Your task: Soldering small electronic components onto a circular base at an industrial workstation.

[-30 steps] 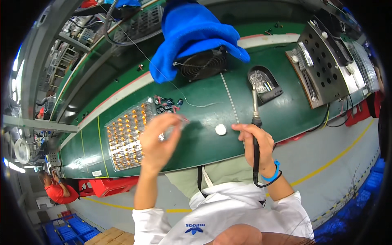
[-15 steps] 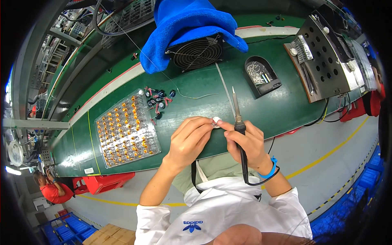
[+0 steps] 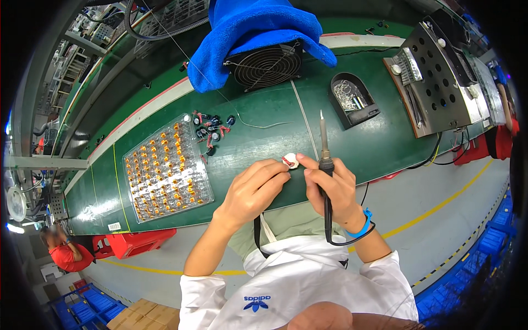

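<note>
Between my hands, near the bench's front edge, is a small round white part [image 3: 290, 160] with red on its face, perhaps thin wires. The fingers of my left hand [image 3: 257, 187] pinch it from the left. In my right hand [image 3: 336, 190] is a soldering iron [image 3: 325, 157], its tip pointing up and away from the part. The index finger of that hand reaches over to the white part's right edge. A blue strap [image 3: 363, 225] circles my right wrist. Past my fingers, a thin solder wire [image 3: 264, 126] hangs down with its free end over the bench.
A clear tray [image 3: 168, 170] of small orange-and-metal parts lies left, beside several dark components [image 3: 212, 132] with red wires. A fan [image 3: 267, 67] under a blue towel [image 3: 253, 33] stands ahead. Rightward are a black bin [image 3: 367, 116] of metal bits and a perforated metal box [image 3: 437, 82].
The white part has turned so that its red-marked face shows more. The soldering iron's tip has shifted slightly right and is still raised.
</note>
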`<action>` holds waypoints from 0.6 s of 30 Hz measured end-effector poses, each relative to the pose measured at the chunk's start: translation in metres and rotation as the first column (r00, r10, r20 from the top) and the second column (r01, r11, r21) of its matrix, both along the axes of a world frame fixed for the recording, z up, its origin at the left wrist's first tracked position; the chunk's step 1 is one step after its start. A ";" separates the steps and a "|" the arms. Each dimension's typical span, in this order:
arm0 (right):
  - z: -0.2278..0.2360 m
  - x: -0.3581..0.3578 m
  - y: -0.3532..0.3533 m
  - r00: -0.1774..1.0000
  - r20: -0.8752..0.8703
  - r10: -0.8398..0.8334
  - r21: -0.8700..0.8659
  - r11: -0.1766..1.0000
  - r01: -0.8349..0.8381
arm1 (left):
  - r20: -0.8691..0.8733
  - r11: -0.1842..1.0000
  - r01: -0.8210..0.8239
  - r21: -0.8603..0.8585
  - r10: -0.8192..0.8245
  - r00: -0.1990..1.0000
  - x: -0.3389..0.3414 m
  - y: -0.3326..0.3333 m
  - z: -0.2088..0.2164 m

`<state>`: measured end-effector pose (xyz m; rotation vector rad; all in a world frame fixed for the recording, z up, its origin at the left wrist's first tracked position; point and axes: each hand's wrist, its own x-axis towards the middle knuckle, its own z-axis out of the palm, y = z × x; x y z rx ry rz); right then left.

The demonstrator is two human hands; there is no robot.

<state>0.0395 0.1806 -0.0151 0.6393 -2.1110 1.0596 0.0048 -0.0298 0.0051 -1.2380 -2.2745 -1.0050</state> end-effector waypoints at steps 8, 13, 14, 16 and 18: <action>0.000 0.005 0.003 0.998 0.005 0.059 0.240 0.969 -0.058 | -0.064 0.994 -0.022 -0.103 0.015 0.998 0.011 -0.005 0.010; 0.000 0.007 0.000 0.998 0.046 0.046 0.204 0.977 -0.054 | -0.052 0.950 -0.264 -0.165 0.259 0.965 0.030 -0.068 0.040; 0.001 0.006 0.000 0.995 0.075 0.064 0.175 0.982 -0.076 | -0.042 0.913 -0.357 -0.196 0.356 0.934 0.028 -0.086 0.049; -0.001 0.005 0.001 0.994 0.074 0.086 0.107 0.990 -0.094 | -0.021 0.832 -0.530 -0.165 0.534 0.845 0.022 -0.120 0.048; -0.002 0.006 0.002 0.990 0.077 0.114 0.043 0.992 -0.118 | -0.046 0.821 -0.536 -0.196 0.538 0.842 0.015 -0.140 0.045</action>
